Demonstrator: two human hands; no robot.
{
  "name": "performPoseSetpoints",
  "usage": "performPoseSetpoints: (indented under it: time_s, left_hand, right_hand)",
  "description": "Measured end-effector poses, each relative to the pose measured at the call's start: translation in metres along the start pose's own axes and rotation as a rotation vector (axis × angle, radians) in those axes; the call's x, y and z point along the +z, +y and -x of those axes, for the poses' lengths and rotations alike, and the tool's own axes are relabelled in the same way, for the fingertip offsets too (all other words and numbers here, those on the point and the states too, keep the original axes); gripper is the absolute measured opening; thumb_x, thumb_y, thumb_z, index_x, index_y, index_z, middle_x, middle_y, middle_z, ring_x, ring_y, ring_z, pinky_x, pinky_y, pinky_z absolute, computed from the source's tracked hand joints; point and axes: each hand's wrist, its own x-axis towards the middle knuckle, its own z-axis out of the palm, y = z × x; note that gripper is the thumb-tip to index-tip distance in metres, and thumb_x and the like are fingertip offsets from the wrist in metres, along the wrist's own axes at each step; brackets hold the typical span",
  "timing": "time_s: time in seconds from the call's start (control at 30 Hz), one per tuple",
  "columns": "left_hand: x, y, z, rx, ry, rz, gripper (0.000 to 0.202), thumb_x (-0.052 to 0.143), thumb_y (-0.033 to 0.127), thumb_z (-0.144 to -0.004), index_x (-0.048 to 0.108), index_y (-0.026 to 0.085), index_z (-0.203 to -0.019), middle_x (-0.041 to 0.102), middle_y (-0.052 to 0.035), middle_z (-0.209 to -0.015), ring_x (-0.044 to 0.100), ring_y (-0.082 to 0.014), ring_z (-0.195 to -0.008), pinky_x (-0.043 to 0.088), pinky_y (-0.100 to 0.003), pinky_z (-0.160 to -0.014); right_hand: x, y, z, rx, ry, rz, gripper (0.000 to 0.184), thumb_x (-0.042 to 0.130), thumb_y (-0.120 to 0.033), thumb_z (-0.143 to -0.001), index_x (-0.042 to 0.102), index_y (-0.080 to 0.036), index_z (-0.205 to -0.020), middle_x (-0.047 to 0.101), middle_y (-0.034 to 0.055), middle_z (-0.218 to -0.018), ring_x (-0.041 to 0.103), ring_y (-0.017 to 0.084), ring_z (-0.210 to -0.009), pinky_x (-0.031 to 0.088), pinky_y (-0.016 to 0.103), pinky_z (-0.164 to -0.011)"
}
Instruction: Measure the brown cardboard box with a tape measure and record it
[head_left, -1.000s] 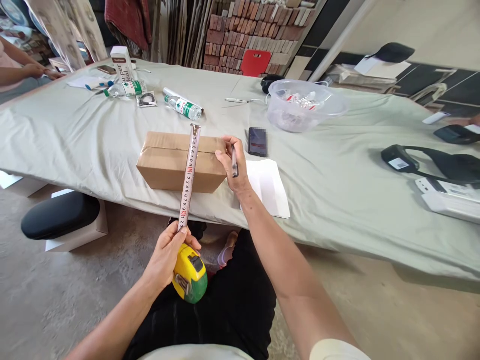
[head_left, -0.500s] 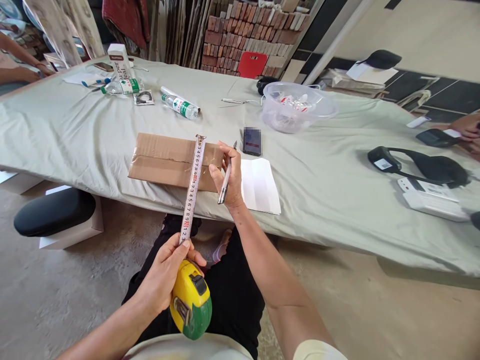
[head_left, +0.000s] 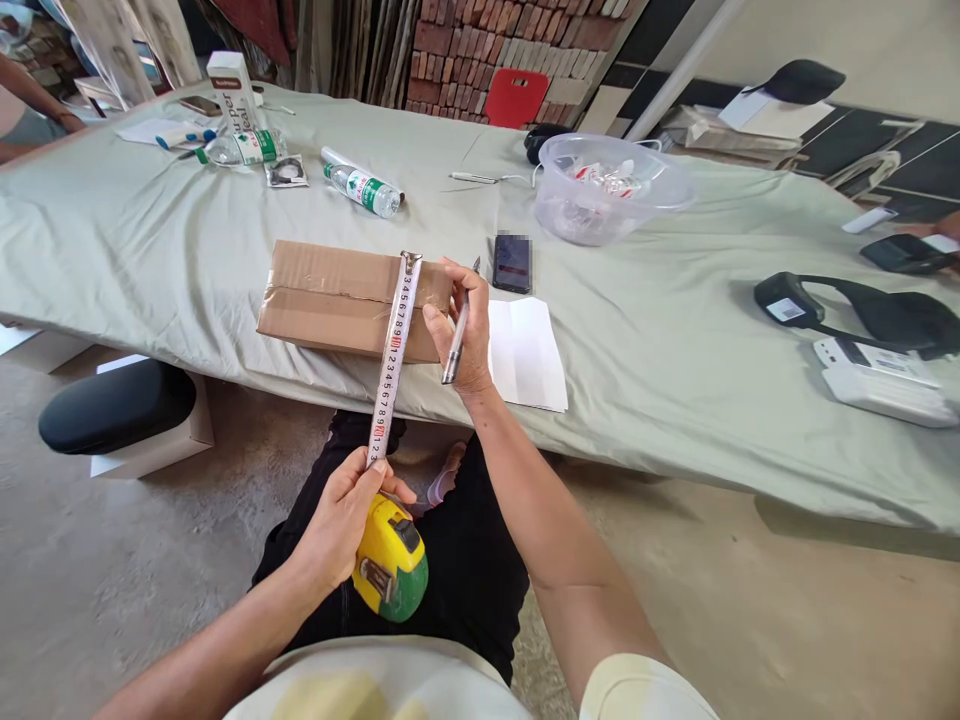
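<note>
A closed cardboard box (head_left: 330, 290) lies near the front edge of the cloth-covered table. Across its top runs the pulled-out blade of a tape measure (head_left: 391, 560), its metal hook at the box's far edge. My left hand (head_left: 352, 510) pinches the blade in front of the table, and the yellow and green case hangs just below the fingers, over my lap. At the box's right end, my right hand (head_left: 466, 325) is closed around a pen (head_left: 457, 340), with fingers against the cardboard. To the right of that hand lies folded white paper (head_left: 529, 355), with a phone (head_left: 512, 263) behind it.
Water bottles (head_left: 365, 190) and a white carton (head_left: 234, 92) stand or lie at the back left. A clear plastic basin (head_left: 600, 205) holds wrapped items. Black headsets (head_left: 847, 310) lie at the right. A black-cushioned stool (head_left: 120, 405) is at the left. Other people's arms show at both sides.
The view has shifted slightly, so the table things sit higher in the picture. Both hands keep their holds on the tape and the pen; the blade still crosses the box.
</note>
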Motion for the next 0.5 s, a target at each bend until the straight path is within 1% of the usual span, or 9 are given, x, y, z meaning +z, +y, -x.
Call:
performPoseSetpoints:
  time_s: [0.3, 0.4, 0.5]
  left_hand:
    - [-0.0025, -0.0020, -0.0007, 0.005, -0.022, -0.003, 0.034, 0.070, 0.049, -0.077, 0.054, 0.019, -0.082, 0.070, -0.0031, -0.071, 0.060, -0.0124, -0.054, 0.046, -0.021, -0.048]
    - [-0.0035, -0.0022, -0.0009, 0.002, -0.039, 0.001, 0.035, 0.070, 0.049, -0.077, 0.052, 0.019, -0.081, 0.070, -0.0031, -0.071, 0.062, -0.0136, -0.055, 0.047, -0.021, -0.049]
    - [-0.0029, -0.0007, -0.0020, -0.002, -0.030, -0.001, 0.037, 0.071, 0.050, -0.075, 0.051, 0.019, -0.080, 0.070, -0.0032, -0.070, 0.062, -0.0136, -0.054, 0.046, -0.021, -0.048]
  right_hand:
    - [0.0001, 0.0002, -0.0005, 0.010, 0.011, 0.030, 0.046, 0.054, -0.052, -0.087, 0.040, -0.031, -0.125, 0.043, 0.0069, -0.146, 0.044, 0.023, -0.135, 0.043, 0.042, -0.108]
    - [-0.0001, -0.0001, -0.0002, 0.007, 0.007, 0.024, 0.048, 0.054, -0.053, -0.086, 0.040, -0.030, -0.126, 0.042, 0.0073, -0.146, 0.044, 0.024, -0.135, 0.043, 0.043, -0.109]
    - [-0.0001, -0.0010, -0.0003, 0.021, -0.003, 0.022, 0.049, 0.054, -0.055, -0.086, 0.039, -0.032, -0.127, 0.041, 0.0067, -0.147, 0.042, 0.024, -0.137, 0.042, 0.044, -0.110]
